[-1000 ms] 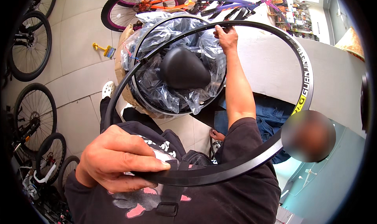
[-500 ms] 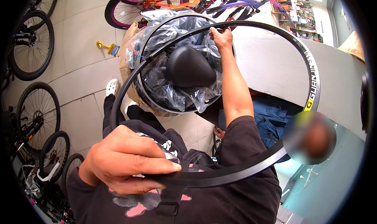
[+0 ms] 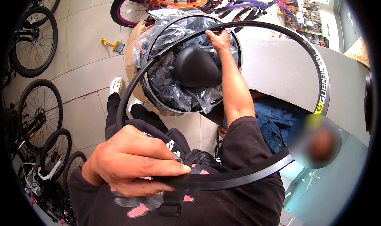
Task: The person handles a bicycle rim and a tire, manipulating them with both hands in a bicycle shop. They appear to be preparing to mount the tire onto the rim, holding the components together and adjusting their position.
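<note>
A large black bicycle rim (image 3: 322, 77) with white and yellow markings is held up in front of my chest. My left hand (image 3: 137, 162) is closed on its near side, thumb and forefinger pinching the dark band. At the far side, my right hand (image 3: 219, 40) has its fingertips on the rim's inner edge, partly hidden there. Seen through the rim, a black bicycle saddle (image 3: 197, 66) rests among crumpled clear plastic (image 3: 168, 89). A second rim (image 3: 149, 81) lies around them, on a cardboard box (image 3: 129, 65).
Several bicycles stand along the left, and an orange and purple bicycle (image 3: 178, 4) is at the back. A yellow-handled brush (image 3: 113, 45) lies on the tiled floor. A pale grey surface (image 3: 278, 63) is at right, where a person in blue jeans (image 3: 274, 121) sits close to the rim.
My right hand has shifted a little to the left along the rim's far side. The left hand keeps its pinch. The whole view has drifted slightly.
</note>
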{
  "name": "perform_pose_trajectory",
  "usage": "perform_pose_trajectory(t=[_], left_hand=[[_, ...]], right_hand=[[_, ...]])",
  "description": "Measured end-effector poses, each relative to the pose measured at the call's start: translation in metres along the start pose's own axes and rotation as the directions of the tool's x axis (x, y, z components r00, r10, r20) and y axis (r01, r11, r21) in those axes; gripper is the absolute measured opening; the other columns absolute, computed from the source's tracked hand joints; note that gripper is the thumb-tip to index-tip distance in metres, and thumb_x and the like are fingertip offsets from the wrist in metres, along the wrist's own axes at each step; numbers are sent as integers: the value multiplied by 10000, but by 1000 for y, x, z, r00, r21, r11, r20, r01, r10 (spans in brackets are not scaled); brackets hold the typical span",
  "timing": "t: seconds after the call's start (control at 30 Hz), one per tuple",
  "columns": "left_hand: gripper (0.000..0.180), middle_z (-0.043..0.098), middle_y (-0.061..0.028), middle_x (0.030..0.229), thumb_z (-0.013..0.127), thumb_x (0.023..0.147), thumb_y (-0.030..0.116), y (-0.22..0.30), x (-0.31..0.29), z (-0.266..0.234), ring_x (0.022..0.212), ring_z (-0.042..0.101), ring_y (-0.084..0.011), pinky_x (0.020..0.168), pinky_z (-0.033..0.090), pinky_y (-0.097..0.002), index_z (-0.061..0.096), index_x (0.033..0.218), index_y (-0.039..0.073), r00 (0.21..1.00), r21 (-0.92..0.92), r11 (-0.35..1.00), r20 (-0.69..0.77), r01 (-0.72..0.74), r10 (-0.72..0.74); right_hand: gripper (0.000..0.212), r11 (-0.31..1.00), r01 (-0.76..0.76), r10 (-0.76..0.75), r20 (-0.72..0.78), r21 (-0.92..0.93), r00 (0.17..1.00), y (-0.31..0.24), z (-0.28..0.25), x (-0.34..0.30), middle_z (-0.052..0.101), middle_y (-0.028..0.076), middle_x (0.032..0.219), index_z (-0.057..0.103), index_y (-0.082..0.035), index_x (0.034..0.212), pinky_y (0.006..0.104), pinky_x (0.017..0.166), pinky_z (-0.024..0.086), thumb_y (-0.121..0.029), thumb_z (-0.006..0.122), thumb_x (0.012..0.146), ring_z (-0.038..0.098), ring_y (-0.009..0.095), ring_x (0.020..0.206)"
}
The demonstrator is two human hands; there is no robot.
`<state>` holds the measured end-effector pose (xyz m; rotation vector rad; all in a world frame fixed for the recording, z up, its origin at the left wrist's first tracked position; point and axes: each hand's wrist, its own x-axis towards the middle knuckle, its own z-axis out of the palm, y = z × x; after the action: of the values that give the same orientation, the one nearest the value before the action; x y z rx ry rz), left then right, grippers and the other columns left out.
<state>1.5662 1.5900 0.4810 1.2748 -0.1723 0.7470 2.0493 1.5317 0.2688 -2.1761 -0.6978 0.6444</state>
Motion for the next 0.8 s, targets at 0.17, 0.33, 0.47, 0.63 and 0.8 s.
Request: perform_pose_trajectory(t=[0.17, 0.33, 0.47, 0.63, 0.8], left_hand=[[368, 720, -111, 780, 903, 767, 167, 3, 0, -3, 564, 654, -162, 479, 473, -253, 807, 1063, -29, 1000, -2, 1000, 2, 7, -7], [370, 724, -111, 790, 901, 773, 177, 2, -2, -3, 565, 656, -169, 489, 483, -261, 809, 1070, -24, 1000, 5, 1000, 7, 12, -12], [368, 724, -110, 793, 895, 775, 174, 4, -2, -6, 568, 659, -170, 490, 487, -265, 809, 1075, -21, 1000, 3, 1000, 1, 4, -4], [352, 724, -107, 790, 888, 772, 146, 8, -3, -7, 558, 656, -170, 492, 488, -262, 809, 1073, -19, 1000, 1, 1000, -1, 11, -11], [336, 722, -110, 784, 881, 770, 129, 5, -4, -8, 541, 647, -165, 480, 480, -256, 808, 1058, -27, 1000, 1, 1000, -5, -2, 2]], right_hand=[[362, 998, -5, 3, -32, -68, 999, 19, 14, -1, 736, 95, 920, 599, 5, 1071, 306, 636, 576, -116, 860, 852, 691, 155, 739], [378, 995, -20, 13, -78, -96, 997, 18, 25, -3, 732, 110, 937, 573, -1, 1073, 307, 641, 583, -148, 855, 868, 695, 163, 733], [435, 997, -73, 74, 22, -28, 997, 23, 31, -10, 732, 105, 967, 584, 5, 1141, 305, 667, 587, -177, 865, 863, 706, 164, 789], [508, 990, -81, 85, 31, -112, 996, 19, 46, -27, 740, 114, 1073, 606, 19, 1199, 326, 808, 564, -188, 890, 832, 706, 186, 926], [755, 932, -48, 21, -80, -360, 997, 11, 53, -37, 731, 196, 1156, 597, 55, 1258, 407, 962, 544, -387, 929, 744, 712, 305, 1052]])
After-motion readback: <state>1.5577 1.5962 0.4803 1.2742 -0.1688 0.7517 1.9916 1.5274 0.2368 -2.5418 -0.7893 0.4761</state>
